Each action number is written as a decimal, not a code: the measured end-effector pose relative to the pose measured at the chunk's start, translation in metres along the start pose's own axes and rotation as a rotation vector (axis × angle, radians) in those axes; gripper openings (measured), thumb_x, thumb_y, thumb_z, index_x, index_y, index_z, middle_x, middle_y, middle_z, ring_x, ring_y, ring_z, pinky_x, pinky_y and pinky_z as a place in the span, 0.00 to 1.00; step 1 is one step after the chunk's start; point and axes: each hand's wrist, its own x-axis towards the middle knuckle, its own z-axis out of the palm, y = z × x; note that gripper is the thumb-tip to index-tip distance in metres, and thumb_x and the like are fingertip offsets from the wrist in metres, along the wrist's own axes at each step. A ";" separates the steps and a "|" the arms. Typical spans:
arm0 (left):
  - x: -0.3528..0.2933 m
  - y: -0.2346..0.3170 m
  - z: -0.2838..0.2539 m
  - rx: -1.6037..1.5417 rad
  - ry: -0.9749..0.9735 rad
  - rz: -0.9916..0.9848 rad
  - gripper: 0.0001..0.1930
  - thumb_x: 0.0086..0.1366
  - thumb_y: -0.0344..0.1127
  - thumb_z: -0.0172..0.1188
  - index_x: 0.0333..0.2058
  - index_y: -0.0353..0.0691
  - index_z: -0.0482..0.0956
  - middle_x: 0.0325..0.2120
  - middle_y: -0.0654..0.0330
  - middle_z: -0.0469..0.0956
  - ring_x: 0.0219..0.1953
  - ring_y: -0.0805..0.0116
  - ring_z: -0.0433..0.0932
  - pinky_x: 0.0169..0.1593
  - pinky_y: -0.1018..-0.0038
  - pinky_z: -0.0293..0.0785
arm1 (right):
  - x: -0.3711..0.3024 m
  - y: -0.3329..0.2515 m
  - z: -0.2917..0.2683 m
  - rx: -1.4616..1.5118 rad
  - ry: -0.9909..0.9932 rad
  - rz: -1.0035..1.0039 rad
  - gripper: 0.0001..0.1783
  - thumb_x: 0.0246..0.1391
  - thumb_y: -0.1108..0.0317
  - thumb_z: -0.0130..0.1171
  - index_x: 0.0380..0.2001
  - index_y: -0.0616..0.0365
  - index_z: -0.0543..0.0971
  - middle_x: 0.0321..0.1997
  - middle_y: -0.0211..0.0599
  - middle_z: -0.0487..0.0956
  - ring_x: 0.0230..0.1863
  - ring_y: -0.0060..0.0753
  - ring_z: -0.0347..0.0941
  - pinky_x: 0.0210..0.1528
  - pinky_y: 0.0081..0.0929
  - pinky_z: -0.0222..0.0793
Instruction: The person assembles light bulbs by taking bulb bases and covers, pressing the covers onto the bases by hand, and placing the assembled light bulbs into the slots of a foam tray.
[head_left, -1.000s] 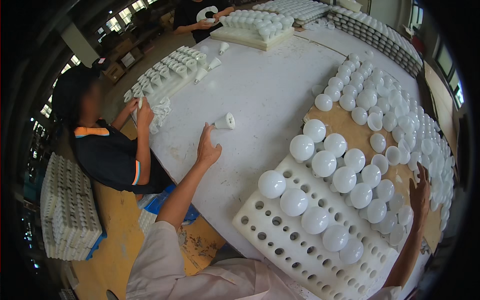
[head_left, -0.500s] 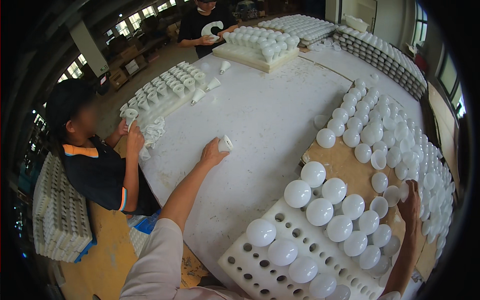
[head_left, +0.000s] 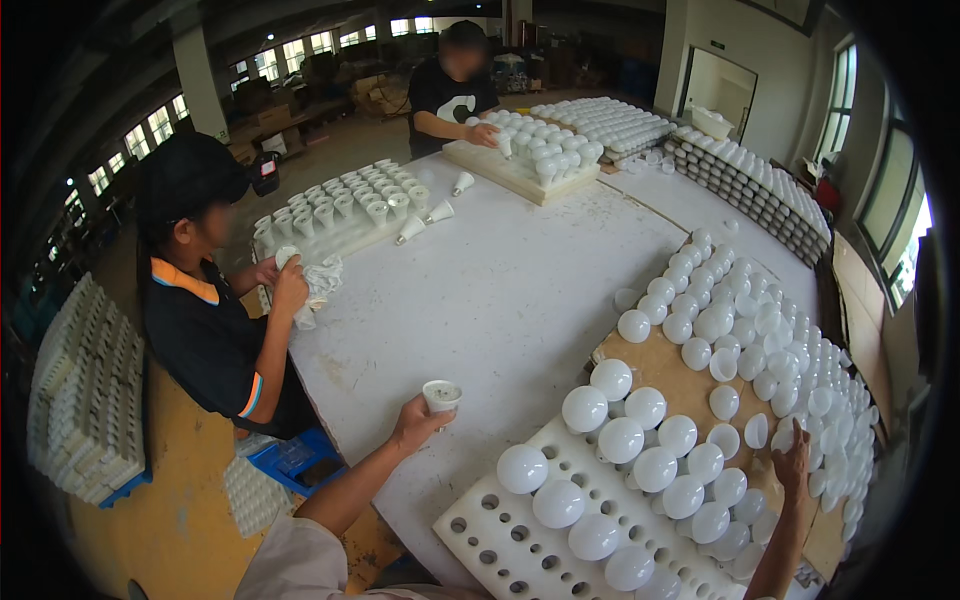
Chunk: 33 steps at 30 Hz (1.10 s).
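L hand (head_left: 412,424) has the white bulb base (head_left: 441,396) in its grip, fingers wrapped round the side, held above the bench (head_left: 480,290) near the person's side. Base sits at the far end of that grip, open mouth up, long axis approx. upright w/ a slight lean. Loose domes (head_left: 724,402) are well apart from it, off to the R on a brown board (head_left: 650,362). R hand (head_left: 793,458) is much nearer those, right in among them; one half-dome (head_left: 757,430) lies just L of its fingers. Can't tell if the R grip has a dome or nothing. Btwn the 2 hands: foam tray (head_left: 475,537) w/ rows of holes, several round domes (head_left: 557,503) on top.

Base looks like a small cup: glossy white, wide rim, greyish disc inside w/ tiny dark marks, walls tapering down; lower end partly hid by fingers.
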 end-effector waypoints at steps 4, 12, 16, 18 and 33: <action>-0.047 0.009 -0.004 -0.226 0.056 -0.037 0.18 0.57 0.30 0.62 0.46 0.32 0.71 0.38 0.59 0.78 0.38 0.72 0.78 0.38 0.77 0.74 | -0.007 -0.061 -0.003 -0.348 -0.030 0.101 0.45 0.31 0.71 0.68 0.58 0.57 0.62 0.52 0.53 0.67 0.55 0.60 0.64 0.57 0.44 0.64; -0.095 0.008 -0.031 -0.377 0.018 -0.047 0.22 0.58 0.31 0.60 0.51 0.31 0.67 0.46 0.47 0.75 0.37 0.65 0.79 0.34 0.74 0.75 | -0.041 -0.087 -0.066 0.752 0.233 0.240 0.36 0.49 0.69 0.59 0.61 0.56 0.58 0.58 0.50 0.66 0.56 0.49 0.67 0.55 0.38 0.67; -0.113 0.029 -0.043 -0.481 -0.072 -0.054 0.23 0.58 0.32 0.61 0.51 0.31 0.66 0.44 0.44 0.76 0.33 0.66 0.79 0.28 0.75 0.73 | -0.125 -0.103 -0.085 1.279 0.415 0.034 0.34 0.54 0.70 0.55 0.63 0.53 0.56 0.61 0.48 0.63 0.59 0.41 0.66 0.51 0.32 0.71; -0.126 0.045 -0.046 -0.415 -0.261 0.023 0.23 0.58 0.34 0.62 0.49 0.30 0.67 0.41 0.43 0.77 0.33 0.68 0.79 0.28 0.75 0.74 | -0.176 -0.138 -0.085 1.106 0.399 0.137 0.36 0.54 0.68 0.56 0.64 0.54 0.55 0.61 0.48 0.62 0.59 0.42 0.66 0.50 0.31 0.72; -0.184 0.108 0.051 0.227 -1.009 0.050 0.32 0.42 0.40 0.74 0.46 0.35 0.74 0.39 0.56 0.79 0.42 0.69 0.76 0.48 0.72 0.71 | -0.325 -0.285 -0.017 0.981 -0.268 -0.109 0.48 0.29 0.64 0.75 0.56 0.60 0.63 0.53 0.44 0.70 0.48 0.34 0.72 0.50 0.32 0.68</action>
